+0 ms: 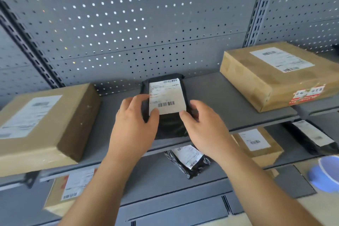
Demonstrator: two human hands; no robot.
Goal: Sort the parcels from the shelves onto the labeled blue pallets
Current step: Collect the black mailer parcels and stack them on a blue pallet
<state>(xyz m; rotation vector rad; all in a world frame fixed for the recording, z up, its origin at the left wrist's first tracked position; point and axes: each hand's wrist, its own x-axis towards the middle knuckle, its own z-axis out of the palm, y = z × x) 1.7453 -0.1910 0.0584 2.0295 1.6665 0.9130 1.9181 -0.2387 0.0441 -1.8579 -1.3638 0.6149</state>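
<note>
— What's closest to you?

— My forearms, rising from the bottom of the frame. My left hand (134, 121) and right hand (202, 124) flank the black parcel (166, 108) at mid-frame.

— Room on the shelf (211, 97)?

— Bare grey strips either side, between the brown box at left (45, 124) and the brown box at upper right (275, 75).

— Grip?

— Fingers of both hands curl onto the parcel's long edges, thumbs on its label. Its near end is partly hidden; label text is too blurred to read.

Grey pegboard wall (128, 24) behind tiered grey metal shelves (211, 88)
</note>
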